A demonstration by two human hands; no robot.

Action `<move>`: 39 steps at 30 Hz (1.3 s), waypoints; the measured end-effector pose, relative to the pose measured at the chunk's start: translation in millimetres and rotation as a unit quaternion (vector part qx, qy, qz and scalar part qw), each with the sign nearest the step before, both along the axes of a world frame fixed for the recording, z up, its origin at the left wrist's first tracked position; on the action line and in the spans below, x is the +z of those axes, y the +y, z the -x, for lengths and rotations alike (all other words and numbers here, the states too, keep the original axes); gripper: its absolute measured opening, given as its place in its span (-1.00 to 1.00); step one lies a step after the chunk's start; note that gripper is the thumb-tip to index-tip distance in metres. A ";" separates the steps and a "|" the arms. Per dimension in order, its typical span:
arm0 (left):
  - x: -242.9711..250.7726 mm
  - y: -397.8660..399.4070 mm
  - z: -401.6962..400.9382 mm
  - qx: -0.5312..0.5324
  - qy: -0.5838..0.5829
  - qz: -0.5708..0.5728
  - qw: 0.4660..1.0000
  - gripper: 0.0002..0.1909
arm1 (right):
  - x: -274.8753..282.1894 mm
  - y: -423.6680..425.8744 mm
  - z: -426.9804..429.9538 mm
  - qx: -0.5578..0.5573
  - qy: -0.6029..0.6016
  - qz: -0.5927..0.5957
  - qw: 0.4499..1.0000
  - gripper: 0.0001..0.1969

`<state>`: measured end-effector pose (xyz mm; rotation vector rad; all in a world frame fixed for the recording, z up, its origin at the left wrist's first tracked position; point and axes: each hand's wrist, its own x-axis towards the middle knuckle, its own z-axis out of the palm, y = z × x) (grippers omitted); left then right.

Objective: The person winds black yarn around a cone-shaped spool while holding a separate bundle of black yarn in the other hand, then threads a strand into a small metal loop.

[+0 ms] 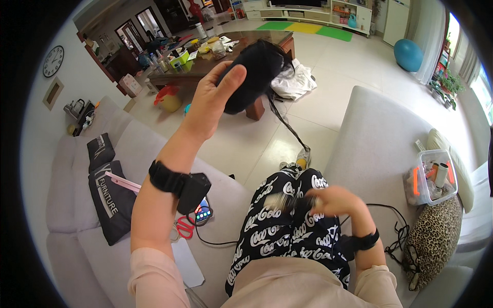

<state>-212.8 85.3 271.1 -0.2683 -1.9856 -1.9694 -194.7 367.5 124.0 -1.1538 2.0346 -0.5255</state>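
My left hand [213, 92], raised over the floor, grips a black rounded object [256, 75] with loose hair-like strands at its far end. From it a long thin black strand [285, 123] hangs towards my feet. What the object is exactly, I cannot tell. Low over my lap, my right hand [335, 202] holds a motion-blurred tool with a pale end and a dark middle, which looks like a brush [283, 202]. The brush is apart from the black object. Black trousers [269, 231] with white lettering lie beneath it.
On the grey sofa [227, 192] at left are a lit phone [203, 210], red-handled scissors [185, 227] and a white sheet [188, 265]. To the right stand a clear plastic box [431, 192] and a leopard-print cushion [435, 238], beside black cable [396, 238]. Ahead is a cluttered wooden table [246, 42].
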 end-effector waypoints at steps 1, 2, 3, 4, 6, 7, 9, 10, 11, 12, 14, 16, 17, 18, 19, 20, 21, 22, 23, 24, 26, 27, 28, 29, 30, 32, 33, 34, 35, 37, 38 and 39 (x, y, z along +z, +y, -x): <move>-1.9 -5.0 5.0 0.019 -0.011 -0.009 1.000 -0.55 | 2.2 -4.9 -9.1 0.073 -0.033 0.036 0.996 -0.44; -4.0 -11.3 8.4 0.039 -0.026 0.010 0.999 -0.53 | 12.6 -7.0 -14.7 0.114 -0.086 0.081 0.986 -0.46; -7.3 -16.6 11.0 0.040 -0.027 0.010 0.999 -0.53 | 22.1 -5.4 -15.1 0.131 -0.148 0.095 0.976 -0.46; -8.6 -21.6 11.2 0.063 -0.057 0.023 0.996 -0.53 | 27.6 -0.7 -12.3 0.146 -0.200 0.181 0.952 -0.44; -15.4 -29.1 12.1 0.082 -0.086 0.035 0.992 -0.53 | 31.2 18.5 3.6 0.156 -0.298 0.314 0.888 -0.42; -21.2 -35.3 10.3 0.100 -0.097 0.023 0.990 -0.53 | 28.7 28.6 13.9 0.157 -0.348 0.363 0.850 -0.41; -27.8 -42.7 5.0 0.116 -0.109 0.012 0.987 -0.53 | 13.9 47.7 22.8 0.078 -0.403 0.542 0.733 -0.40; -30.8 -39.9 4.5 0.104 -0.108 0.012 0.989 -0.54 | 10.0 56.9 27.3 0.052 -0.405 0.621 0.669 -0.39; -33.2 -36.2 4.0 0.092 -0.108 0.011 0.990 -0.54 | 6.3 65.7 31.6 0.032 -0.394 0.692 0.604 -0.38; -33.8 -33.4 0.3 0.091 -0.109 0.011 0.990 -0.54 | 12.6 71.4 36.8 0.003 -0.405 0.726 0.555 -0.34; -30.7 -26.6 -8.3 0.076 -0.113 0.005 0.991 -0.61 | 20.5 73.4 47.3 -0.032 -0.417 0.781 0.463 -0.36; -26.8 -20.1 -15.3 0.037 -0.093 -0.006 0.995 -0.60 | 22.7 81.1 56.5 -0.157 -0.421 0.775 0.445 -0.41; -23.4 -16.3 -18.3 0.001 -0.074 -0.017 0.997 -0.60 | 15.3 85.7 63.6 -0.235 -0.404 0.752 0.465 -0.44; -18.0 -8.6 -20.1 -0.002 -0.072 -0.017 0.997 -0.60 | 9.7 85.5 67.1 -0.350 -0.362 0.701 0.505 -0.46; -12.4 1.0 -21.5 -0.015 -0.058 -0.023 0.998 -0.60 | -5.0 85.5 75.1 -0.494 -0.288 0.600 0.560 -0.49; -7.1 8.0 -21.5 -0.029 -0.043 -0.029 0.998 -0.61 | -19.1 83.9 79.9 -0.577 -0.183 0.455 0.653 -0.50; -1.5 10.6 -22.0 -0.028 -0.043 -0.028 0.998 -0.61 | -24.5 71.5 81.1 -0.630 -0.073 0.289 0.717 -0.51; 4.2 12.3 -23.2 -0.042 -0.039 0.002 0.998 -0.52 | -34.4 62.7 76.7 -0.569 0.041 0.233 0.787 -0.51; 8.9 14.3 -23.3 -0.057 -0.035 0.033 0.997 -0.43 | -42.2 55.5 67.0 -0.494 0.156 0.171 0.838 -0.52; 12.8 15.2 -22.4 -0.055 -0.035 0.034 0.997 -0.43 | -42.4 38.8 55.1 -0.464 0.166 0.124 0.861 -0.52; 22.1 18.1 -18.1 -0.077 -0.008 0.013 0.997 -0.40 | -35.3 11.0 33.1 -0.347 0.154 0.042 0.924 -0.51; 24.4 17.9 -14.2 -0.073 -0.008 0.014 0.997 -0.40 | -31.0 2.6 25.7 -0.257 0.131 0.008 0.957 -0.51; 27.7 18.9 -9.5 -0.057 -0.005 0.021 0.998 -0.39 | -28.5 -1.0 17.2 -0.168 0.094 0.008 0.981 -0.50; 30.8 18.5 -5.4 -0.041 -0.001 0.028 0.999 -0.38 | -24.4 -3.8 10.7 -0.077 0.055 0.008 0.996 -0.49; 32.2 13.7 -3.1 -0.034 -0.002 0.031 0.999 -0.38 | -10.7 -8.5 5.0 -0.012 -0.014 0.019 1.000 -0.47; 27.3 3.7 6.0 0.013 -0.016 0.022 1.000 -0.37 | 1.5 -3.7 0.6 0.072 -0.160 0.118 0.977 -0.45; 22.7 -4.1 7.7 0.017 -0.017 0.022 0.999 -0.37 | 0.3 4.0 0.2 0.095 -0.238 0.205 0.945 -0.45; 17.7 -12.4 9.5 0.052 -0.040 0.003 0.998 -0.38 | 11.5 11.1 3.3 0.123 -0.294 0.266 0.910 -0.45; 12.7 -20.6 9.6 0.086 -0.063 -0.016 0.994 -0.39 | 11.2 20.3 11.8 0.159 -0.334 0.310 0.876 -0.43; 2.8 -33.9 6.7 0.085 -0.080 -0.039 0.992 -0.40 | 8.8 45.1 23.0 0.156 -0.274 0.500 0.807 -0.46; -1.6 -36.9 5.7 0.081 -0.098 -0.063 0.990 -0.40 | 3.8 54.1 29.3 0.171 -0.348 0.569 0.726 -0.44; -4.2 -35.8 4.4 0.078 -0.098 -0.064 0.990 -0.40 | 4.8 61.3 35.4 0.170 -0.381 0.629 0.656 -0.42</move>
